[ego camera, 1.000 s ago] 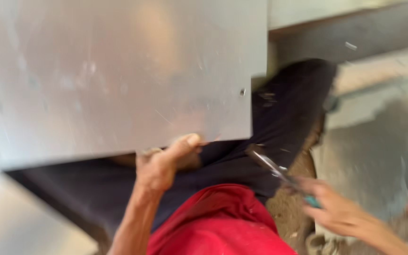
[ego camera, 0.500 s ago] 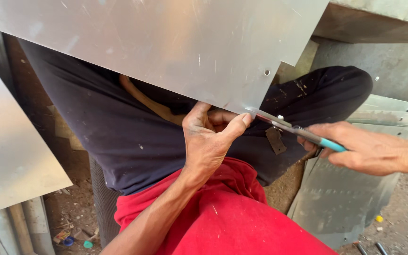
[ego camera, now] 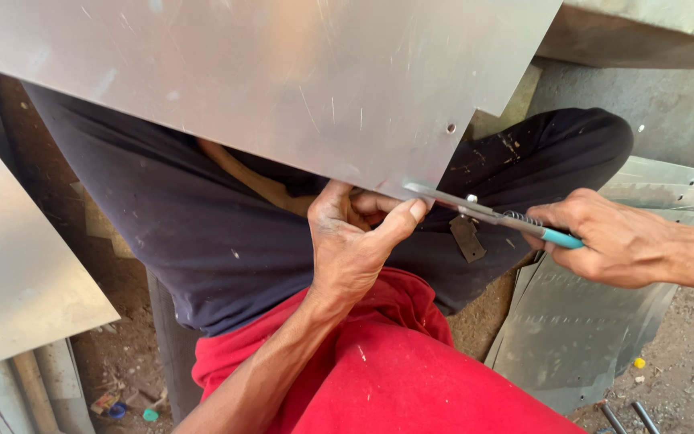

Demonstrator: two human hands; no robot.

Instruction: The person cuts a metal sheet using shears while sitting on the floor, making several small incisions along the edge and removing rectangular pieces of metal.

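Observation:
A large shiny metal sheet (ego camera: pixel 267 80) lies across my lap and fills the top of the view. My left hand (ego camera: pixel 355 241) grips its near edge from below, thumb pressed up by the lower right corner. My right hand (ego camera: pixel 616 237) holds tin snips (ego camera: pixel 483 210) with teal handles and a spring. The snips' blades meet the sheet's edge right beside my left thumb. A small hole (ego camera: pixel 450 128) shows in the sheet near that corner.
Another metal sheet (ego camera: pixel 10 273) leans at the left. Cut, perforated sheet pieces (ego camera: pixel 580 337) lie on the dirt ground at the right. Small scraps and caps (ego camera: pixel 122 406) litter the ground at lower left. I sit in dark trousers and a red shirt.
The view has steadied and closed in. My right hand has brought the snips up from the lower right to the sheet's edge; my left hand has shifted along the edge to meet the blades.

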